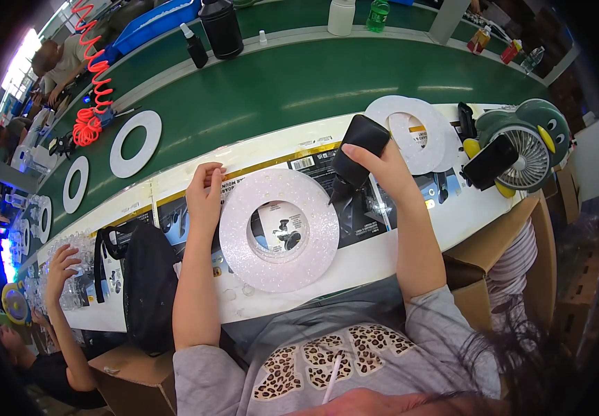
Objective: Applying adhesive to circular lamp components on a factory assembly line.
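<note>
My right hand (376, 163) is wrapped round a black squeeze bottle (360, 142), tilted with its narrow nozzle pointing down. The tip is at the right edge of a glittery white ring (244, 253); whether it touches cannot be told. That ring lies flat before me, with a smaller rim showing inside its hole and a few small spots along its upper part. My left hand (206, 191) is beside the ring's upper left edge, holding nothing, its fingers loosely bent and apart. Right of the bottle, two or more similar white rings (440, 142) overlap on the table.
A green conveyor belt (244, 104) runs beyond the white table (376, 246), carrying more white rings (152, 132). A penguin-shaped fan (525, 149) stands right, above a cardboard box (480, 260) of stacked rings. Left are a black bag (148, 284) and a co-worker's hand (60, 267).
</note>
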The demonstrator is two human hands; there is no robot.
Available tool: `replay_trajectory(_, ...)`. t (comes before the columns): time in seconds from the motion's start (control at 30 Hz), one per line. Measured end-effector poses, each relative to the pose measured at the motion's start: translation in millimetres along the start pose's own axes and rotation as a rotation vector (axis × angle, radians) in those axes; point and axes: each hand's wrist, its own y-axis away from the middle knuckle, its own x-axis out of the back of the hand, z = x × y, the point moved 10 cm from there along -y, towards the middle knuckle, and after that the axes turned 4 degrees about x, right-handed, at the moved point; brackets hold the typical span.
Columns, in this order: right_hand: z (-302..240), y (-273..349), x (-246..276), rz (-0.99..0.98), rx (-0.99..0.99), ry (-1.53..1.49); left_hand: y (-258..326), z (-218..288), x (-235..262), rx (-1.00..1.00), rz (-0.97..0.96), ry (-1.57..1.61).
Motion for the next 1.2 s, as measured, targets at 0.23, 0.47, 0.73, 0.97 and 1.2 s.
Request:
replay_trajectory(0.23,9.2,-2.5,-1.1,-0.010,-0.023,0.006,0.2,-1.7,1.8,-0.002,0.001,0.012)
replay_trajectory(0.47,-4.3,-0.4,3.1,0.040,0.047,-0.060,0.0,2.2,0.2,-0.025,-0.004,0.024)
replay_trajectory(0.73,-52.2,35.5,3.9,0.108,0.136,-0.097,-0.2,-0.1,3.7,-0.038,0.043,0.013)
replay_trajectory(0.97,-60.6,103.6,-8.6,0.150,0.256,-0.048,-2.4,-1.5,3.5,-0.038,0.023,0.044)
replay_trajectory(1.2,-36.5,113.1,-16.8,0.125,0.229,-0.008,-3.3,-4.0,6.2,-0.053,0.041,0.056)
